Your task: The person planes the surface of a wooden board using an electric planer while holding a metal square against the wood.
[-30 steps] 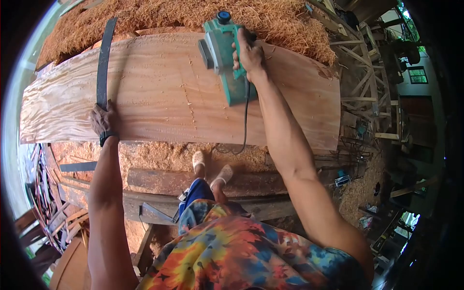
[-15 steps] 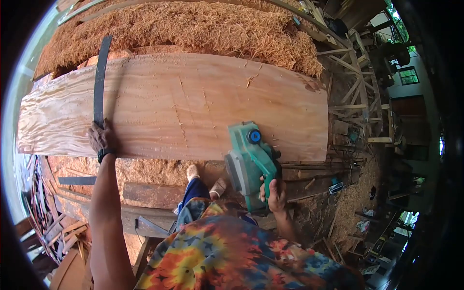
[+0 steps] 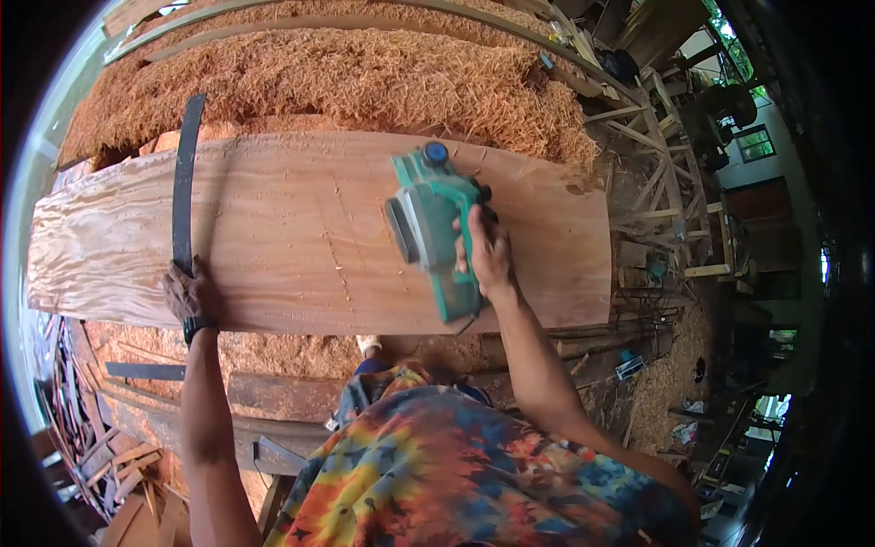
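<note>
The green power planer (image 3: 437,223) is the thing that has moved: half a second ago it was lower in the frame, overhanging the board's near edge, and now it is over the wood, right of centre. For the work in hand, I judge, this brings the tool back over the wood's face; whether its sole touches the wood cannot be told. The wide board (image 3: 283,228) spans the frame from far left to right of centre, with loose curls scattered on it.

The right hand (image 3: 490,262) has its fingers wrapped around the planer's handle; that forearm slants up and leftward from the lower right, reaching farther out than it did then.

The left hand (image 3: 187,294), with a dark wristband (image 3: 199,326), stays at the board's near edge, lower left, its forearm nearly upright in the frame. Its fingers lie at the lower end of a dark strip (image 3: 187,187); whether they grip or merely press it, I cannot tell.
</note>
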Available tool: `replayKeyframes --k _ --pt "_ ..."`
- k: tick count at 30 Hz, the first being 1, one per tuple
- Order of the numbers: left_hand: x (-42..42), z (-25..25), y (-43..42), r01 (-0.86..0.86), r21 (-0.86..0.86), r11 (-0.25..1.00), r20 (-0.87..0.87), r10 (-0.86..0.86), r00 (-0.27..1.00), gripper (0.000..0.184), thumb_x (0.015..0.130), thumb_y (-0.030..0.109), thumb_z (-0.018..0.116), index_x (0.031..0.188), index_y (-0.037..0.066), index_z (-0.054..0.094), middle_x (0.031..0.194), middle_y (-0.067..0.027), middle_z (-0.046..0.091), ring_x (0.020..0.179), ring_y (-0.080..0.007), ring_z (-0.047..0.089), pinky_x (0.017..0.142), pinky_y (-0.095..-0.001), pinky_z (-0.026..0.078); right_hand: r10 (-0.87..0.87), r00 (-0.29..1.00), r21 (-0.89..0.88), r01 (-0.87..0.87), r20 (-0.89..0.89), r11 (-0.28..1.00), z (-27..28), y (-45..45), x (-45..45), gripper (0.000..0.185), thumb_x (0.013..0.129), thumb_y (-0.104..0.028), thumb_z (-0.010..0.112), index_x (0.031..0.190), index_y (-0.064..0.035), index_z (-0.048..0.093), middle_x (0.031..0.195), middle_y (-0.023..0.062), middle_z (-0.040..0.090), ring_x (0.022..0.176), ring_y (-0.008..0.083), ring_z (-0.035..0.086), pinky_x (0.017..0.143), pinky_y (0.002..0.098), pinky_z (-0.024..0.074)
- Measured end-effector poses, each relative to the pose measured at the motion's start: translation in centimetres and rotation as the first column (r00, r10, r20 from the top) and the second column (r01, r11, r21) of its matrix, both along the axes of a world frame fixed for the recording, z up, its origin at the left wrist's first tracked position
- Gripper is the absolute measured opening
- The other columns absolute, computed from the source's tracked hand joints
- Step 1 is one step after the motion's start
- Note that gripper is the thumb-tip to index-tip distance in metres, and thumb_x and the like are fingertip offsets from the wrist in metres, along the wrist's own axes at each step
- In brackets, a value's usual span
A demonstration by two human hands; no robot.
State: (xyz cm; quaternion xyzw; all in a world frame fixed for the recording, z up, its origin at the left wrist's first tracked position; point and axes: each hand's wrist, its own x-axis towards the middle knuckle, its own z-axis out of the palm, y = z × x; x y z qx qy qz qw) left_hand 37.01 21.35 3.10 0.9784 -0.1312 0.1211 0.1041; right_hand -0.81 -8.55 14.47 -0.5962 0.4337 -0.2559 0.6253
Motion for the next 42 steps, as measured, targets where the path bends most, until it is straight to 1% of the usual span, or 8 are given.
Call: replayKeyframes --k 5,9,13,25,31,37,41,42 --pt "1.3 -3.0 0.9 0.031 -0.019 0.999 0.194 -0.026 0.981 0.064 0.098 0.054 0.047 0.131 -0.001 0.054 0.12 -0.0264 0.059 0.115 -0.0443 0.055 0.097 -0.0516 0.043 -0.023 0.993 -0.026 0.026 0.114 0.999 -0.4 -5.6 7.0 0.057 0.097 -0.059 0.054 0.096 -0.003 0.059 0.061 0.0024 0.051 0.043 0.01 0.046 0.041 0.0257 0.0398" --pt "2.6 -3.3 1.8 0.071 -0.073 0.995 0.064 -0.067 0.996 0.059 0.1 0.052 0.045 0.125 0.0 0.057 0.115 -0.0264 0.06 0.106 -0.0437 0.058 0.087 -0.0516 0.047 -0.015 0.99 0.0 0.015 0.137 1.0 -1.1 -7.8 6.9 0.054 0.095 -0.06 0.056 0.093 -0.0064 0.058 0.061 0.0023 0.052 0.043 0.0099 0.046 0.04 0.0259 0.0402" --pt "3.0 -4.3 2.7 0.066 -0.139 0.988 0.048 -0.06 0.997 0.059 0.102 0.05 0.042 0.129 -0.002 0.056 0.122 -0.0291 0.06 0.117 -0.0473 0.053 0.101 -0.0519 0.041 -0.074 0.992 0.108 0.064 0.099 0.992 0.3 -7.4 0.4 0.053 0.094 -0.063 0.056 0.096 -0.0104 0.059 0.061 0.0012 0.053 0.043 0.0097 0.048 0.04 0.026 0.0402" --pt "-9.8 1.4 -1.0 0.048 -0.233 0.971 -0.158 -0.086 0.984 0.06 0.087 0.055 0.067 0.115 0.002 0.066 0.107 -0.0256 0.069 0.1 -0.0439 0.064 0.088 -0.0472 0.05 -0.053 0.993 0.003 0.054 -0.107 0.999 1.8 -12.2 -23.5 0.037 0.1 -0.042 0.06 0.108 -0.0055 0.06 0.07 0.0015 0.055 0.049 0.0076 0.049 0.045 0.0233 0.0428" --pt "-22.0 2.4 -9.1 0.083 -0.161 0.984 -0.148 -0.107 0.983 0.055 0.085 0.047 0.074 0.107 -0.002 0.063 0.101 -0.0281 0.068 0.097 -0.0454 0.065 0.082 -0.0505 0.051 0.191 0.982 -0.244 -0.188 -0.011 0.952 2.9 -13.5 -27.7 0.054 0.102 -0.029 0.058 0.15 -0.0115 0.042 0.088 0.005 0.06 0.057 0.0053 0.048 0.053 0.0215 0.0428" --pt "-31.4 3.2 -17.6 0.211 -0.213 0.954 -0.109 -0.237 0.965 0.039 0.089 0.037 0.069 0.098 0.0 0.059 0.093 -0.0299 0.067 0.088 -0.0511 0.063 0.073 -0.0569 0.049 0.303 0.953 -0.323 -0.286 0.004 0.902 1.4 -14.8 -29.3 0.055 0.103 -0.024 0.056 0.154 -0.0216 0.038 0.094 0.0048 0.059 0.059 0.0052 0.046 0.056 0.0226 0.0439" --pt "-33.7 3.4 -21.2 0.237 -0.041 0.971 -0.225 -0.24 0.944 0.028 0.087 0.027 0.065 0.102 0.005 0.058 0.096 -0.0315 0.067 0.092 -0.0493 0.064 0.078 -0.0564 0.05 0.31 0.95 -0.315 -0.304 -0.034 0.899 1.3 -15.1 -29.7 0.052 0.103 -0.023 0.055 0.153 -0.0212 0.04 0.118 0.0085 0.064 0.062 0.0058 0.047 0.057 0.025 0.0468" --pt "-33.4 2.3 -21.5 0.254 -0.006 0.967 -0.23 -0.249 0.941 0.027 0.087 0.027 0.064 0.101 0.005 0.058 0.096 -0.0309 0.067 0.093 -0.0495 0.064 0.078 -0.0564 0.05 0.331 0.938 -0.249 -0.347 -0.106 0.904 2.1 -15.2 -29.9 0.053 0.102 -0.023 0.056 0.152 -0.0207 0.04 0.135 0.0115 0.06 0.068 0.0108 0.059 0.064 0.0297 0.0514"
